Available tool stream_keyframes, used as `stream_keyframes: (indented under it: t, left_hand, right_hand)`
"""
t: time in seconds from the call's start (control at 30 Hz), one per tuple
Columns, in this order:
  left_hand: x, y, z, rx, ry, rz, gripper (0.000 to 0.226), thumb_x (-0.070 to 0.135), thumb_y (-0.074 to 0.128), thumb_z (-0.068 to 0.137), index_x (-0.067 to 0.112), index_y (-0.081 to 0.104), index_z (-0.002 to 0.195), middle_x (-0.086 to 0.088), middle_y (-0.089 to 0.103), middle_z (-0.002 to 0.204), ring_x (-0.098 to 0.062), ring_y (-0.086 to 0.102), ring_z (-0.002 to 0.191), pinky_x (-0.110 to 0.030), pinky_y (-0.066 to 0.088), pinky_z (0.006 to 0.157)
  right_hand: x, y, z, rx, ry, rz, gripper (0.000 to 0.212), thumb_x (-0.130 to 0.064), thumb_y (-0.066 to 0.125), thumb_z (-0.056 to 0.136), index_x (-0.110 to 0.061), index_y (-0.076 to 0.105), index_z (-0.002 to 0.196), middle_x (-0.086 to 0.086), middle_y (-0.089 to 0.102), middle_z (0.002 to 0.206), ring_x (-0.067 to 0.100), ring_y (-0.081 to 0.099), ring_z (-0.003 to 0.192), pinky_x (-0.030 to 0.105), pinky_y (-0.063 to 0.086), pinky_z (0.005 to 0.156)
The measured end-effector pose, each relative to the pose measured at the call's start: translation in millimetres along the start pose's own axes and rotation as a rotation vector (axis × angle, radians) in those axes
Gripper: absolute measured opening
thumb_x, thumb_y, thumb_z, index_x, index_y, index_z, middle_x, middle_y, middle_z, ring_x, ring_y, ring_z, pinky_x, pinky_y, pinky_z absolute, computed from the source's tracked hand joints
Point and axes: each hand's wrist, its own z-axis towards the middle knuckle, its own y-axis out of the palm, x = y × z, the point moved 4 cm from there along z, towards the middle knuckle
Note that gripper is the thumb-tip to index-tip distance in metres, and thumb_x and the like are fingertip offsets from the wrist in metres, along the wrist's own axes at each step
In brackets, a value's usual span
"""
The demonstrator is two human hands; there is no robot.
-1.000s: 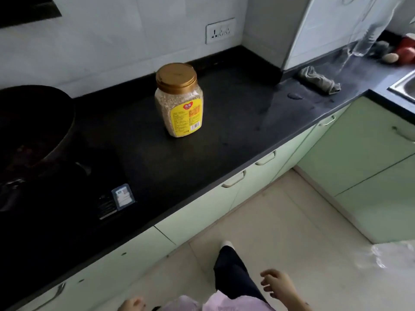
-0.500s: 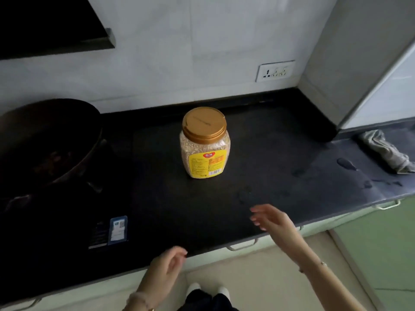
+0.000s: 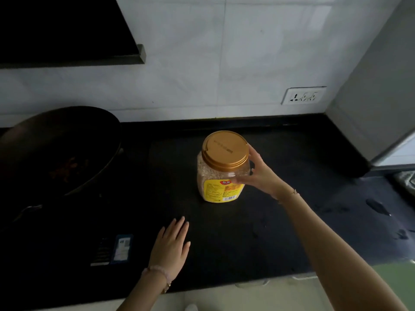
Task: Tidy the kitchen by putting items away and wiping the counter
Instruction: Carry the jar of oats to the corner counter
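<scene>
A clear plastic jar [image 3: 215,176] of grain, with a gold screw lid and a yellow label, stands upright on the black counter [image 3: 280,167] near the back wall. My right hand [image 3: 258,173] wraps the jar's right side just under the lid, thumb across the front and fingers behind. My left hand [image 3: 171,245] hovers flat and open over the counter, in front and to the left of the jar, holding nothing.
A dark wok [image 3: 56,151] with food sits on the stove at the left. A small label card [image 3: 121,248] lies near the front edge. Wet patches [image 3: 377,206] mark the counter at the right. A wall socket [image 3: 303,96] and a grey panel [image 3: 377,97] stand behind.
My view has swung to face the counter. Both hands rose from below the counter edge; the right hand reached forward and closed on the jar, the left came over the counter.
</scene>
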Motion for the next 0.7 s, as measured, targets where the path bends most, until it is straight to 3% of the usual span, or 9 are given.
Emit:
stream_keyframes:
  t: [0.1, 0.17, 0.27, 0.47, 0.57, 0.7]
  left_hand:
    - [-1, 4, 0, 0.073, 0.009, 0.029, 0.059, 0.039, 0.078, 0.062, 0.019, 0.064, 0.116, 0.001, 0.063, 0.126, -0.019, 0.062, 0.113, -0.04, 0.054, 0.088]
    - [1, 2, 1, 0.099, 0.01, 0.042, 0.058, 0.039, 0.08, 0.058, 0.02, 0.066, 0.112, 0.002, 0.066, 0.121, -0.018, 0.064, 0.109, -0.039, 0.056, 0.085]
    - [1, 3, 1, 0.091, -0.016, 0.056, 0.058, 0.038, 0.08, 0.058, 0.021, 0.066, 0.112, 0.002, 0.066, 0.121, -0.018, 0.064, 0.109, -0.04, 0.056, 0.086]
    - [2, 3, 1, 0.082, -0.013, 0.049, 0.056, 0.037, 0.078, 0.063, 0.021, 0.064, 0.115, 0.002, 0.064, 0.124, -0.018, 0.062, 0.113, -0.04, 0.054, 0.09]
    - [2, 1, 0, 0.071, -0.016, 0.052, 0.056, 0.037, 0.079, 0.061, 0.021, 0.065, 0.113, 0.001, 0.065, 0.122, -0.018, 0.062, 0.112, -0.04, 0.053, 0.089]
    - [2, 1, 0, 0.059, -0.016, 0.049, 0.055, 0.038, 0.079, 0.06, 0.022, 0.066, 0.111, 0.002, 0.067, 0.12, -0.018, 0.064, 0.11, -0.039, 0.053, 0.088]
  right_hand:
    - [-1, 1, 13, -0.136, -0.029, -0.042, 0.107, -0.035, 0.087, 0.049, -0.048, 0.025, 0.135, -0.003, 0.037, 0.14, 0.016, 0.04, 0.129, 0.041, 0.042, 0.104]
    - [3, -1, 18, -0.142, -0.021, -0.061, 0.103, -0.038, 0.088, 0.047, -0.059, 0.025, 0.126, -0.001, 0.033, 0.142, 0.02, 0.037, 0.131, 0.049, 0.039, 0.106]
    - [7, 0, 18, -0.115, -0.011, -0.068, 0.1, -0.038, 0.088, 0.045, -0.064, 0.024, 0.117, -0.001, 0.031, 0.141, 0.021, 0.037, 0.13, 0.051, 0.04, 0.106]
    - [18, 15, 0, 0.119, -0.065, -0.128, 0.114, -0.023, 0.089, 0.053, -0.033, 0.018, 0.142, -0.009, 0.024, 0.133, 0.013, 0.024, 0.131, 0.039, 0.034, 0.108]
    - [21, 25, -6, 0.162, -0.124, -0.141, 0.118, -0.025, 0.089, 0.052, -0.03, 0.014, 0.143, -0.021, 0.025, 0.126, 0.014, 0.021, 0.134, 0.04, 0.034, 0.109]
    - [16, 29, -7, 0.205, -0.129, -0.072, 0.119, -0.036, 0.086, 0.045, -0.028, 0.018, 0.143, -0.011, 0.03, 0.133, 0.005, 0.032, 0.128, 0.038, 0.039, 0.106]
